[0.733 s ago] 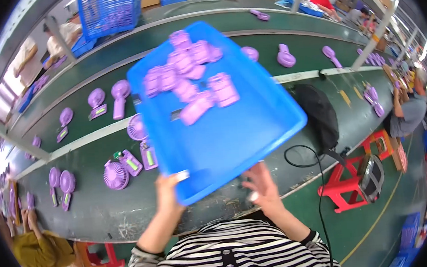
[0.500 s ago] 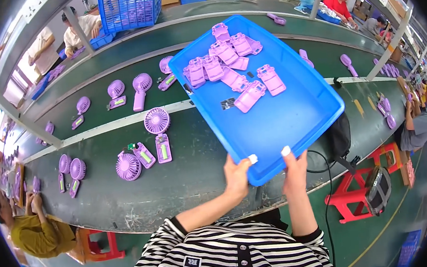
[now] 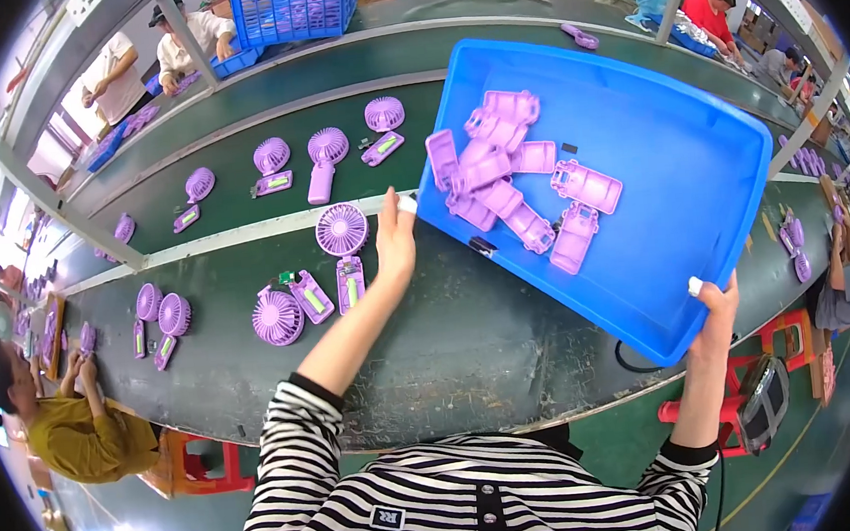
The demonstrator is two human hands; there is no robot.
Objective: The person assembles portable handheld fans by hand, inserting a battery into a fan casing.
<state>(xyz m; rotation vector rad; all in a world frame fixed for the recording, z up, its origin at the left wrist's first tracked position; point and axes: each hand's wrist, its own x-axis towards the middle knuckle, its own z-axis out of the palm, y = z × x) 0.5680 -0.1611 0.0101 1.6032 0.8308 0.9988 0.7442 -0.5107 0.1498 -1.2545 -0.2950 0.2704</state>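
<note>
tray (image 3: pixel 667 236): blue, over the bench (image 3: pixel 433 370), between the hands; purple shells (image 3: pixel 483 170) heaped toward its left end.
right hand (image 3: pixel 713 315): closed on the tray's near right corner, thumb over the rim.
left hand (image 3: pixel 396 245): at the tray's left corner; whether it grips cannot be told.
fans (image 3: pixel 277 317): purple, on the bench left of the tray, several opened to a green cell.
belt (image 3: pixel 239 212): beyond the bench, bearing more fans.
crate (image 3: pixel 295 8): blue, beyond the belt.
</note>
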